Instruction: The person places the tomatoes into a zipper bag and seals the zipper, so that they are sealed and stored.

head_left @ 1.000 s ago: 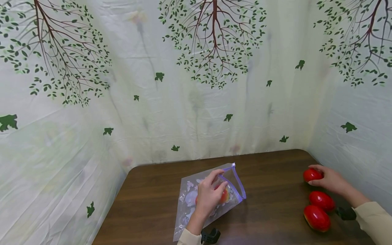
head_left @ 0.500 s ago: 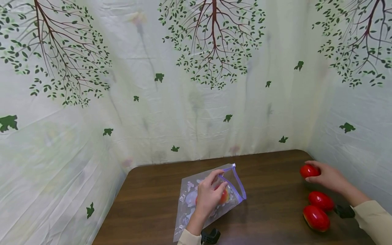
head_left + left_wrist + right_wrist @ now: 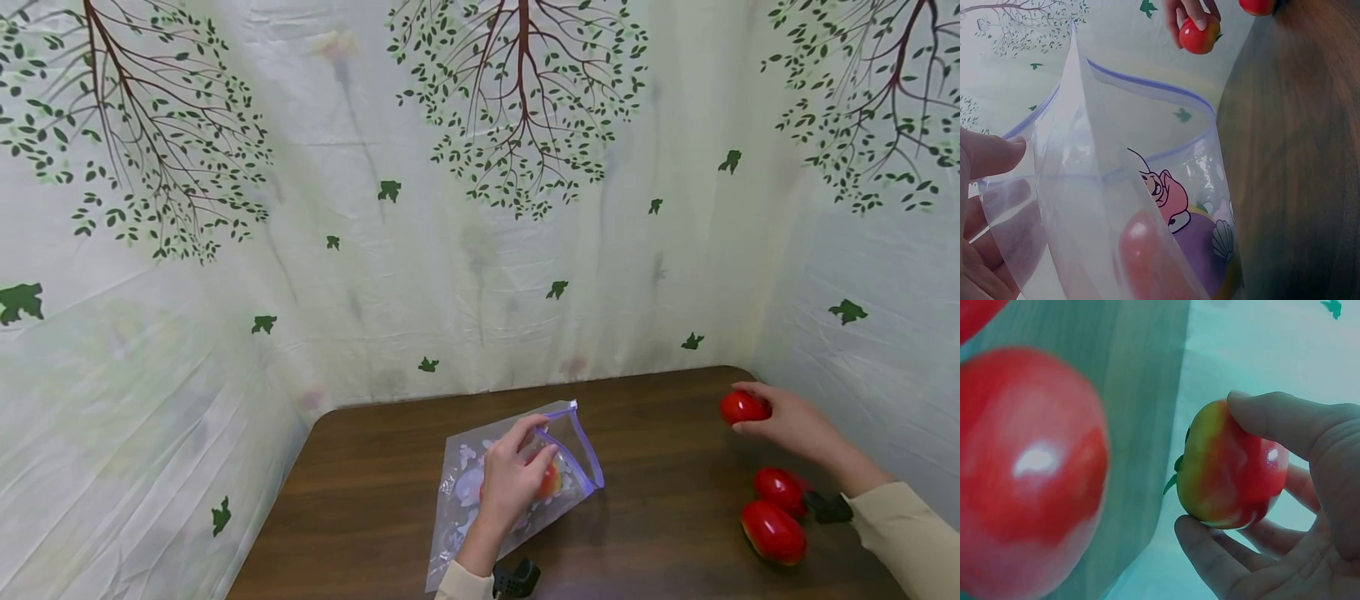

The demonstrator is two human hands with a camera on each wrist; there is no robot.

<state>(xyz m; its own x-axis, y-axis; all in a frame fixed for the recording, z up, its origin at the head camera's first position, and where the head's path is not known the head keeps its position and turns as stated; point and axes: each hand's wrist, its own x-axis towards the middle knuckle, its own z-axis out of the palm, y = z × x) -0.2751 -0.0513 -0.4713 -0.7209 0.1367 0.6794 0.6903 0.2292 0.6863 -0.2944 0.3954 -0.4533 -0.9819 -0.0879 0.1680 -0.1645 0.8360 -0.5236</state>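
My right hand grips a red tomato, held off the table at the right. In the right wrist view the tomato shows a yellowish top with green leaf tips, between thumb and fingers. My left hand holds the rim of a clear zip bag with a purple zip edge and cartoon prints. In the left wrist view the bag's mouth gapes, the thumb on one side of the plastic and fingers behind it. A red tomato shows through the bag wall.
Two more red tomatoes, a front one and one just behind it, lie on the brown wooden table below the right forearm. A white curtain printed with trees and leaves stands behind the table.
My right hand has lifted the tomato and carried it a little left and farther back. My left hand and the zip bag have stayed in place.
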